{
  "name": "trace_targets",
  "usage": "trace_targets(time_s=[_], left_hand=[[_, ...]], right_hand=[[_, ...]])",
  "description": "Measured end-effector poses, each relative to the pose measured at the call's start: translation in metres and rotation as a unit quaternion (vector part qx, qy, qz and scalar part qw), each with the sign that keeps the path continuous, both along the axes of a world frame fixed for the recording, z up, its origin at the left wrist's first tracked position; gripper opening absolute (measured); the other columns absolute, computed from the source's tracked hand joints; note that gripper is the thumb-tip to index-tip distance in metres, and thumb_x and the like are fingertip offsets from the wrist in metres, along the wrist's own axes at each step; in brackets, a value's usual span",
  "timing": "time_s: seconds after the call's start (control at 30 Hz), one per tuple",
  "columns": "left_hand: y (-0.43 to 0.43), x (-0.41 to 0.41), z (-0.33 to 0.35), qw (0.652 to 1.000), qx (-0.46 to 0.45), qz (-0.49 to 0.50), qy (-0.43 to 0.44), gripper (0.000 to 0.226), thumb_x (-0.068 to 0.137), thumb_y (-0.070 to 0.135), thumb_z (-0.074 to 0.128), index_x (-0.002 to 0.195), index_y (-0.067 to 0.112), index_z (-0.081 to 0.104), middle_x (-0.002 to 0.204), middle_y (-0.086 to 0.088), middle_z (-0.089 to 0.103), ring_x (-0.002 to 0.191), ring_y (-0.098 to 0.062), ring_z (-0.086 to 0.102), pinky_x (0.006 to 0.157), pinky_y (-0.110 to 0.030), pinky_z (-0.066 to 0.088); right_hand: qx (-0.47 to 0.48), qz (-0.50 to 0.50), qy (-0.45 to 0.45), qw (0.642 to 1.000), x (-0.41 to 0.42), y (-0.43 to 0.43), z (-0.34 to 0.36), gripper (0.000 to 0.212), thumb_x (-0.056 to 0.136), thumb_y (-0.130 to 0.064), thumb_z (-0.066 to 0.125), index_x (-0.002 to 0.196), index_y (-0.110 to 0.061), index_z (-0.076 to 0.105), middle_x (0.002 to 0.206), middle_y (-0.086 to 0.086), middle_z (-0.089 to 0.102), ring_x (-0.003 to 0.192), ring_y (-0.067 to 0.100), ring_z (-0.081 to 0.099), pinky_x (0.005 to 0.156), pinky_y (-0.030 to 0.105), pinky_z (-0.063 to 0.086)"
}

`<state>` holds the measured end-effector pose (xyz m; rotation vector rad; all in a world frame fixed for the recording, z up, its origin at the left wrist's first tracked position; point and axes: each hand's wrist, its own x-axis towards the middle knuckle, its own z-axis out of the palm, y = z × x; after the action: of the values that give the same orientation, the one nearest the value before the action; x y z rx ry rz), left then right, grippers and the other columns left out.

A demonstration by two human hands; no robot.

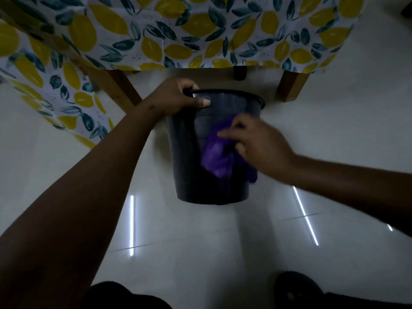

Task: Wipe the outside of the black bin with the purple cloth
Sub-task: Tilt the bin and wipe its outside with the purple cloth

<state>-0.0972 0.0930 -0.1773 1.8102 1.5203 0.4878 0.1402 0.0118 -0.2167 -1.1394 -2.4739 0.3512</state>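
Observation:
A black bin [189,166] is held off the tiled floor, tilted with its near side wall facing me and its rim pointing away. My left hand [176,99] grips the rim at the upper left, fingers curled over the edge. My right hand [256,143] presses a crumpled purple cloth [219,157] against the bin's outer wall, right of the middle. The hand is motion-blurred. Part of the cloth hangs below my palm at the bin's right side.
A table draped in a lemon-patterned tablecloth [178,34] stands just beyond the bin, with wooden legs [289,85] to the left and right. Glossy white floor tiles [200,241] lie underneath. My feet [296,288] show at the bottom edge.

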Motion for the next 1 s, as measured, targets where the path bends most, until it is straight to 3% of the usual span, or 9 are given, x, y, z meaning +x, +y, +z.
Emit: trace_targets(time_s=[0.17, 0.33, 0.43, 0.53, 0.6, 0.7, 0.83, 0.93, 1.0], left_hand=[[-0.002, -0.001, -0.001, 1.000, -0.007, 0.013, -0.028, 0.018, 0.076, 0.029, 0.078, 0.079, 0.017, 0.064, 0.071, 0.006, 0.062, 0.060, 0.005, 0.055, 0.059, -0.012, 0.044], [-0.002, 0.001, -0.003, 1.000, -0.008, 0.005, -0.030, 0.019, 0.074, 0.032, 0.079, 0.078, 0.020, 0.064, 0.072, 0.006, 0.063, 0.063, 0.001, 0.056, 0.059, -0.012, 0.044], [-0.003, 0.005, -0.003, 0.999, -0.012, 0.000, -0.033, 0.019, 0.075, 0.031, 0.079, 0.076, 0.020, 0.064, 0.072, 0.004, 0.063, 0.064, 0.000, 0.056, 0.060, -0.015, 0.044], [-0.002, 0.011, -0.001, 1.000, -0.010, 0.004, -0.025, 0.021, 0.078, 0.031, 0.077, 0.084, 0.015, 0.066, 0.077, 0.001, 0.063, 0.067, -0.002, 0.057, 0.063, -0.017, 0.045], [-0.001, 0.013, -0.002, 1.000, 0.000, 0.020, -0.023, 0.018, 0.079, 0.031, 0.076, 0.085, 0.017, 0.066, 0.074, 0.006, 0.063, 0.062, 0.006, 0.056, 0.062, -0.012, 0.045], [-0.001, 0.015, -0.004, 0.999, 0.010, 0.025, -0.032, 0.022, 0.079, 0.029, 0.076, 0.090, 0.011, 0.070, 0.074, 0.007, 0.063, 0.060, 0.009, 0.055, 0.060, -0.010, 0.044], [-0.003, 0.016, -0.003, 0.998, -0.002, 0.022, -0.058, 0.030, 0.079, 0.024, 0.076, 0.104, 0.009, 0.071, 0.092, 0.002, 0.070, 0.081, 0.001, 0.063, 0.077, -0.016, 0.051], [-0.006, 0.018, -0.001, 0.997, -0.014, 0.013, -0.075, 0.030, 0.079, 0.022, 0.076, 0.106, 0.010, 0.070, 0.093, 0.003, 0.070, 0.083, -0.002, 0.065, 0.082, -0.021, 0.053], [-0.007, 0.017, 0.001, 0.996, -0.019, 0.012, -0.081, 0.028, 0.081, 0.021, 0.075, 0.106, 0.009, 0.069, 0.087, 0.006, 0.069, 0.074, 0.002, 0.064, 0.077, -0.019, 0.054]], right_hand=[[0.007, -0.012, -0.010, 1.000, -0.002, -0.005, -0.006, 0.044, 0.072, -0.010, 0.058, 0.114, -0.021, 0.064, 0.105, 0.012, 0.056, 0.087, 0.033, 0.053, 0.066, 0.041, 0.050], [-0.002, 0.159, -0.084, 0.984, -0.009, -0.069, -0.023, 0.039, 0.072, -0.013, 0.057, 0.108, -0.021, 0.067, 0.103, 0.011, 0.061, 0.084, 0.032, 0.056, 0.054, 0.034, 0.050], [0.004, 0.082, -0.039, 0.996, -0.011, -0.039, -0.007, 0.043, 0.074, -0.019, 0.042, 0.110, -0.024, 0.066, 0.105, 0.012, 0.058, 0.089, 0.034, 0.056, 0.064, 0.036, 0.051], [0.018, -0.042, -0.014, 0.999, -0.008, 0.009, 0.015, 0.042, 0.076, -0.013, 0.054, 0.115, -0.023, 0.063, 0.109, 0.014, 0.054, 0.097, 0.036, 0.051, 0.072, 0.044, 0.051], [0.034, -0.055, -0.025, 0.998, -0.012, 0.016, 0.018, 0.040, 0.077, -0.011, 0.053, 0.114, -0.020, 0.064, 0.110, 0.016, 0.054, 0.095, 0.039, 0.050, 0.069, 0.046, 0.050], [0.063, 0.033, -0.083, 0.994, -0.025, -0.022, 0.003, 0.039, 0.077, -0.023, 0.041, 0.109, -0.023, 0.064, 0.112, 0.013, 0.055, 0.094, 0.037, 0.049, 0.065, 0.041, 0.045], [0.051, 0.187, -0.153, 0.969, -0.038, -0.071, -0.010, 0.044, 0.068, -0.016, 0.072, 0.110, -0.026, 0.064, 0.119, 0.007, 0.057, 0.099, 0.030, 0.053, 0.068, 0.041, 0.047], [0.030, 0.144, -0.126, 0.981, -0.041, -0.048, 0.007, 0.037, 0.077, -0.023, 0.048, 0.110, -0.023, 0.064, 0.114, 0.010, 0.057, 0.096, 0.033, 0.053, 0.066, 0.039, 0.045], [0.041, 0.066, -0.086, 0.993, -0.037, -0.014, 0.020, 0.051, 0.078, -0.031, 0.027, 0.115, -0.023, 0.062, 0.115, 0.012, 0.054, 0.097, 0.035, 0.050, 0.069, 0.040, 0.047]])
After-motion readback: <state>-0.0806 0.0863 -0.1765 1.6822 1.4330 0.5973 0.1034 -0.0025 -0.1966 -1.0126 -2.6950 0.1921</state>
